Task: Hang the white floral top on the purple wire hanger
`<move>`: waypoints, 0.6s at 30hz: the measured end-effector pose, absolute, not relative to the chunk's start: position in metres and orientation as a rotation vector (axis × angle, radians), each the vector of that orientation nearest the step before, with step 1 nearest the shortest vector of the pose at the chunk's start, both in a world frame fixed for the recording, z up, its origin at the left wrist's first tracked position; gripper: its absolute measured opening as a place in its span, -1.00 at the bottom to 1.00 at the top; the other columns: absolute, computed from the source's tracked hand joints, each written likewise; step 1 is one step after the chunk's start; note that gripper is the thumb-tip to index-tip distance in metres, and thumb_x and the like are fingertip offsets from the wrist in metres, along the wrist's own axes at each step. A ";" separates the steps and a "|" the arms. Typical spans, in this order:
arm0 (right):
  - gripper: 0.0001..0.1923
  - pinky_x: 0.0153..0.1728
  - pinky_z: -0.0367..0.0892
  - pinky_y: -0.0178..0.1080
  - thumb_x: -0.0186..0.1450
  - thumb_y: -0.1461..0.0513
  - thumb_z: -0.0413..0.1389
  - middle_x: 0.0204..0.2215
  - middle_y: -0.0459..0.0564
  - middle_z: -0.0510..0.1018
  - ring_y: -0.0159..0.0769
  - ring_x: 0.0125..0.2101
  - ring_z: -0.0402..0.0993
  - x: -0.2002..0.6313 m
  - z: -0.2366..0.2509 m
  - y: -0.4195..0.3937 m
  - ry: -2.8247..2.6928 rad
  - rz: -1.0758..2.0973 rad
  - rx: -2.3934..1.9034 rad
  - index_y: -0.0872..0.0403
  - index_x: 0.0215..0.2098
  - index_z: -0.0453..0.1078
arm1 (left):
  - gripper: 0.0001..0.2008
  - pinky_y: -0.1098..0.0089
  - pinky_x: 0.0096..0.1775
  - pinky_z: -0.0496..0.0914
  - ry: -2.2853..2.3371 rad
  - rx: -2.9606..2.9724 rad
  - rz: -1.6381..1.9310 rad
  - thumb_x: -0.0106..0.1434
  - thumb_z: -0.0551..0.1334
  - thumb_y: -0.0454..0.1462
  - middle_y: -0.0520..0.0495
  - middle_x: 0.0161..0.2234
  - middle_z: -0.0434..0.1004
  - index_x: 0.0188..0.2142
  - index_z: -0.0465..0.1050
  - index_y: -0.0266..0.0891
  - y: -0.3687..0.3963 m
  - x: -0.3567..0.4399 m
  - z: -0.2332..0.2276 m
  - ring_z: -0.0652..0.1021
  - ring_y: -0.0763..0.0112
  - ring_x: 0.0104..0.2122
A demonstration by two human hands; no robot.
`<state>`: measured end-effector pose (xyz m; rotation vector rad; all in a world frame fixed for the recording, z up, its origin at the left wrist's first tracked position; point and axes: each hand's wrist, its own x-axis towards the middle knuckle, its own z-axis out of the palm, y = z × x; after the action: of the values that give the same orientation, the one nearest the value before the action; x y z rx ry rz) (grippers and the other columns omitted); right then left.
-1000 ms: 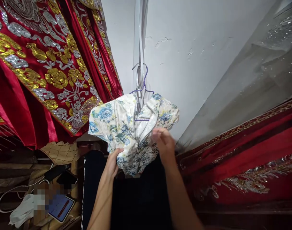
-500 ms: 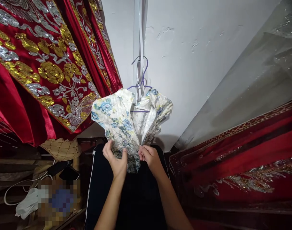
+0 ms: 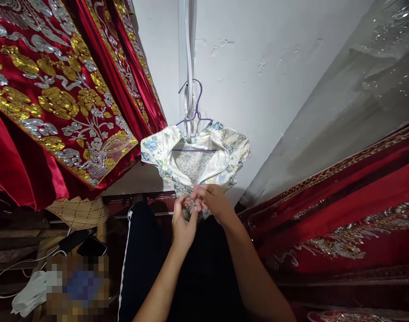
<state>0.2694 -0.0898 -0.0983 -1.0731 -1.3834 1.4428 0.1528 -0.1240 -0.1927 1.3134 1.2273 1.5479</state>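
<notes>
A white garment with a blue and yellow flower print (image 3: 198,154) hangs on a purple wire hanger (image 3: 193,117), hooked on a white cord against the white wall. My left hand (image 3: 183,221) and my right hand (image 3: 213,202) meet at the garment's lower front edge. Both pinch the bunched cloth between their fingertips. Under my forearms hangs a black garment with a white side stripe (image 3: 140,264).
Red satin robes with gold and silver embroidery (image 3: 57,98) hang at the left. More red embroidered cloth (image 3: 342,214) and a clear plastic cover (image 3: 352,98) fill the right. At the lower left are a woven hat (image 3: 78,212), dark phones (image 3: 83,243) and white cables.
The flowered garment's open front has been drawn together. My two hands moved up and inward until they meet at its lower edge. The view shifted slightly.
</notes>
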 end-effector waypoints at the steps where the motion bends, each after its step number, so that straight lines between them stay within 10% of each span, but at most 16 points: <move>1: -0.62 -0.63 0.03 -0.32 0.33 0.05 0.09 -0.76 -0.11 0.42 -0.46 -0.75 0.11 0.267 -0.100 -0.092 -1.389 1.460 -1.073 0.08 -0.55 0.45 | -0.68 0.33 0.01 0.35 1.215 1.340 1.565 0.32 0.26 -0.19 -0.12 -0.03 0.52 0.06 0.41 -0.08 -0.121 0.153 -0.187 0.51 0.22 -0.05; 7: -0.63 -0.65 0.04 -0.32 0.27 0.02 0.17 -0.77 -0.14 0.35 -0.47 -0.72 0.11 0.265 -0.103 -0.086 -1.196 1.375 -1.049 0.09 -0.56 0.42 | -0.87 0.33 -0.19 0.29 1.260 1.581 1.498 0.34 0.20 -0.23 -0.05 -0.38 0.41 -0.37 0.39 -0.14 -0.114 0.146 -0.194 0.44 0.26 -0.31; 18: -0.62 -0.72 -0.03 -0.43 0.32 -0.04 0.20 -0.71 -0.17 0.36 -0.56 -0.73 0.11 0.266 0.008 -0.042 -1.198 1.097 -0.748 0.10 -0.42 0.41 | -0.91 0.27 -0.14 0.31 1.165 1.549 1.310 0.24 0.32 -0.21 -0.06 -0.38 0.47 -0.35 0.49 -0.15 -0.117 0.139 -0.172 0.48 0.21 -0.30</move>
<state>0.2658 -0.0416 0.0079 -0.7480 -1.1984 1.0966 0.1393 -0.1166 -0.1725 1.5491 1.1649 1.3104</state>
